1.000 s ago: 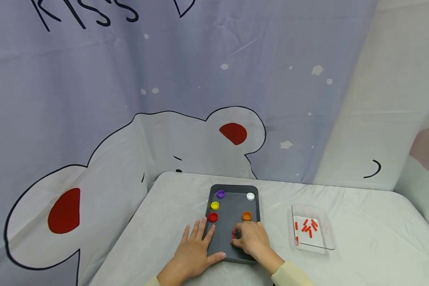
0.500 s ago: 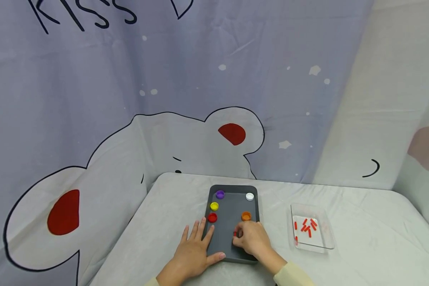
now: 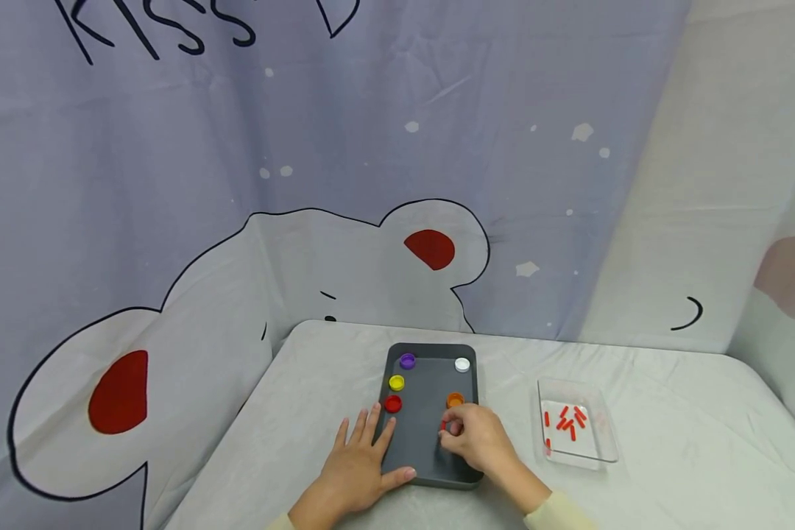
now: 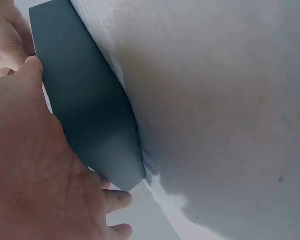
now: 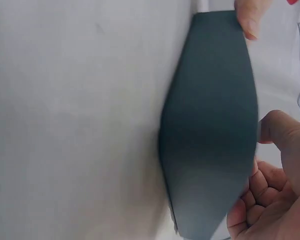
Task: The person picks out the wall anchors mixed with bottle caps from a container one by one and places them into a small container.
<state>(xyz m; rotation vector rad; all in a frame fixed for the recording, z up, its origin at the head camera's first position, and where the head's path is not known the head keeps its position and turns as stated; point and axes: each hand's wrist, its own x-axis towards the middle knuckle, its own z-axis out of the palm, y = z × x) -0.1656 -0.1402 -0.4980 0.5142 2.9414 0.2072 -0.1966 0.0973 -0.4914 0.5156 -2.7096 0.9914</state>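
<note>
A dark grey tray [image 3: 417, 449] lies lengthwise before me in the head view. My left hand [image 3: 358, 471] rests on its left edge with fingers spread and thumb along the near rim. Over the right half of the tray, my right hand [image 3: 480, 438] pinches a small red stick [image 3: 444, 425] between thumb and index finger. An orange cap [image 3: 455, 400] sits just beyond those fingers. Down the left side stand a red cap [image 3: 393, 403], a yellow cap [image 3: 397, 383] and a purple cap [image 3: 407, 361]; a white cap [image 3: 462, 364] is at the far right. Both wrist views mostly show the tray's outer wall [image 4: 85, 95].
Right of the tray stands a clear plastic box [image 3: 603, 449] with several red sticks [image 3: 565, 423] in it. A white cloth [image 3: 318, 390] covers the table. Behind it hangs a printed curtain [image 3: 371, 147], with another cloth wall at the right.
My right hand has moved a little right and away from me over the tray, carrying the red stick nearer the orange cap. My left hand has stayed in place.
</note>
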